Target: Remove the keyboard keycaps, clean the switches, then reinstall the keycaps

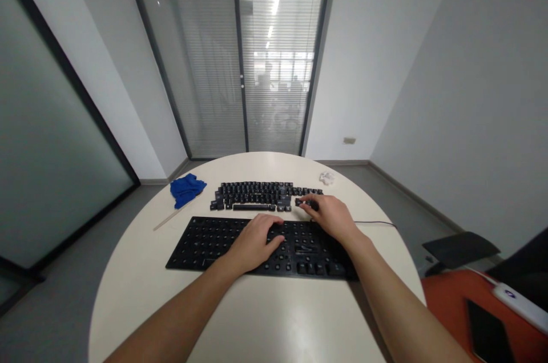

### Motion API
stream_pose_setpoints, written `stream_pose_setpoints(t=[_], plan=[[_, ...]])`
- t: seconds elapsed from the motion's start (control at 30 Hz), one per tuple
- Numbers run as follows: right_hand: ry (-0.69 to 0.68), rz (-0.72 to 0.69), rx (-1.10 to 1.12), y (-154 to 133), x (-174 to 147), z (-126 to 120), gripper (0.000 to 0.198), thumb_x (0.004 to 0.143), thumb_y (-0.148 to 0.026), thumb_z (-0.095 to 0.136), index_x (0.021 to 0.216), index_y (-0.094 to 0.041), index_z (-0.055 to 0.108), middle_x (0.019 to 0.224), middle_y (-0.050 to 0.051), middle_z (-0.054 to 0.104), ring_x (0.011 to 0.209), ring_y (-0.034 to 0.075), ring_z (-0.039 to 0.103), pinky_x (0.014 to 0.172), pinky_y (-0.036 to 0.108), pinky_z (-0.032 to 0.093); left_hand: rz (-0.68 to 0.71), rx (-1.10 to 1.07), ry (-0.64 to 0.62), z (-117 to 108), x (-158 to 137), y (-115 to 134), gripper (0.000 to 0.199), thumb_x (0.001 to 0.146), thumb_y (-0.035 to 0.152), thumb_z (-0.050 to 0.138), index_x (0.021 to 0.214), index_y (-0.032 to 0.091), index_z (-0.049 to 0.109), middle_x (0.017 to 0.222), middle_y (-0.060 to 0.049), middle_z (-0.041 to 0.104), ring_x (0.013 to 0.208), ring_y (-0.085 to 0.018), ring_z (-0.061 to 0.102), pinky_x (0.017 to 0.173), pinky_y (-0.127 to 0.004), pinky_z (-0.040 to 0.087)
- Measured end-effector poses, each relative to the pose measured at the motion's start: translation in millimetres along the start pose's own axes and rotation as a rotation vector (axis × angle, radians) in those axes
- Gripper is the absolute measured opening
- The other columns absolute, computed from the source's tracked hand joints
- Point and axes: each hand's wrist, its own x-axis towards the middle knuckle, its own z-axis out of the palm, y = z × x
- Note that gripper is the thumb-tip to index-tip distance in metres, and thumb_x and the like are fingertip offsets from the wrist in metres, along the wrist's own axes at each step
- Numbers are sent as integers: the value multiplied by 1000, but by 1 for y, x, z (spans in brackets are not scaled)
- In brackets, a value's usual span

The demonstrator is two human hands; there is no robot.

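Note:
A black keyboard [201,243] lies across the table with most of its keycaps off, showing bare switch stems. A few caps sit at its lower right. My left hand [254,243] rests over the middle of the keyboard, thumb and fingers spread, holding nothing. Behind the keyboard, loose black keycaps [252,194] are laid out in rows, with a long spacebar cap [250,207] at the front. My right hand [327,212] reaches over the keyboard's far edge to the right end of those rows. Its thumb and index finger close around a small black keycap [298,201].
A blue cloth [187,189] and a thin wooden stick [171,219] lie at the left. Crumpled white tissue [327,177] sits at the far right. A cable [374,222] runs off the table's right edge. An orange chair [454,300] holds a dark phone [488,329] and a white power strip [520,301].

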Motion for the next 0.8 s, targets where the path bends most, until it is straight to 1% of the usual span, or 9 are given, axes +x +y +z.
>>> stream_pose_setpoints(t=[0.1,0.2,0.3,0.43,0.53,0.63,0.8], plan=[[-44,-18,-107,3,5,3,25,95,-39,57,111,-28,73,109,7,76,100,27,70,79,31,51,47,54,-43,-1,-1,2,30,88,21,66,118,21,60,119,-9,65,114,-26,57,102,-44,44],[-105,-29,-183,0,10,7,22,93,-34,60,110,-28,74,108,8,76,100,27,70,79,31,51,72,58,-58,-2,-1,2,30,88,19,65,118,22,59,118,-8,65,113,-26,56,102,-44,44],[-147,-21,-227,-2,13,12,24,93,-34,60,111,-28,74,106,10,76,99,27,70,79,31,51,90,64,-64,-3,-1,1,32,88,18,64,119,22,58,119,-8,64,113,-26,56,102,-44,44],[-145,-15,-235,-1,14,15,25,92,-37,62,112,-29,75,106,9,76,99,25,70,79,28,50,107,75,-66,-3,-2,1,32,89,18,63,120,23,58,120,-8,64,114,-26,55,102,-44,44],[-146,-11,-241,-1,14,16,24,91,-38,62,109,-28,76,102,9,76,97,25,71,77,28,50,112,74,-66,-3,-2,1,32,88,18,63,119,23,58,120,-8,64,114,-26,55,102,-44,44],[-138,-14,-243,-1,13,18,22,91,-37,62,106,-28,76,99,9,77,95,26,71,76,29,49,112,74,-65,-3,-1,1,32,88,17,63,119,23,57,120,-8,64,114,-26,55,102,-44,44],[-122,-9,-228,-2,14,21,21,91,-36,63,106,-28,76,99,9,77,96,26,71,76,28,49,110,80,-73,-3,-1,1,32,88,17,64,119,22,57,121,-8,64,115,-26,55,102,-44,44]])
